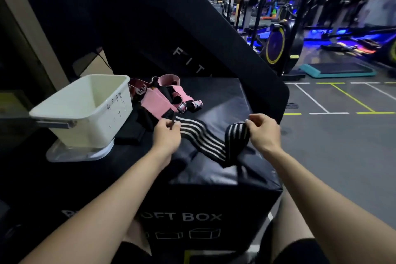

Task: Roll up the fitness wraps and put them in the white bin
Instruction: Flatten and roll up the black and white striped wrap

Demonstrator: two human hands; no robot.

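Note:
A black wrap with white stripes (205, 141) lies stretched across the top of the black soft box (214, 178). My left hand (167, 135) pinches its left end, near a black strap tab. My right hand (264, 132) grips the other end, which is lifted and folded over. Behind my left hand lies a pile of pink and black wraps (158, 100), with two small rolled ones at its right edge. The white bin (85, 111) stands at the left of the box top on a clear lid; I see nothing inside it.
A tall black padded panel (171, 34) leans behind the box. To the right is open grey gym floor (334, 146) with painted lines, a teal step platform (338, 69) and exercise bikes further back. My knees are below the box front.

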